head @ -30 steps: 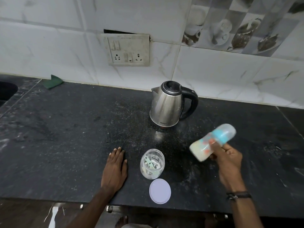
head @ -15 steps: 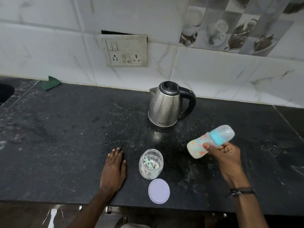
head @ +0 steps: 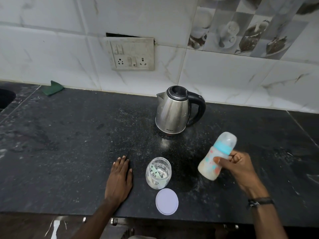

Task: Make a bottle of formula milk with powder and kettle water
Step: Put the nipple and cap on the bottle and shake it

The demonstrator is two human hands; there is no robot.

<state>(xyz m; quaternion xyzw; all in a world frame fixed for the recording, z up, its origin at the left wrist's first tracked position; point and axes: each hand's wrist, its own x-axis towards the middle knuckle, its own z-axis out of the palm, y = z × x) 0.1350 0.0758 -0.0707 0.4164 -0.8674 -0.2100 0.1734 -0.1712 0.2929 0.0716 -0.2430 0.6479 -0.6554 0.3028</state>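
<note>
Milky and capped, the bottle (head: 216,158) tilts in the right hand's (head: 236,165) curled fingers (head: 217,159), seemingly mid-shake; next, set it upright, while the left hand (head: 119,180) lies flat near the worktop's (head: 69,135) front edge.

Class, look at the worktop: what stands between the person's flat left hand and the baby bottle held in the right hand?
In the head view, the open glass jar with a green scoop inside stands between the left hand and the bottle.

I swung the bottle (head: 216,157) in my right hand (head: 237,165) from nearly lying flat, cap to the right, to a steeper tilt with the cap up. It blurred a bit. The hand itself barely shifted.
</note>
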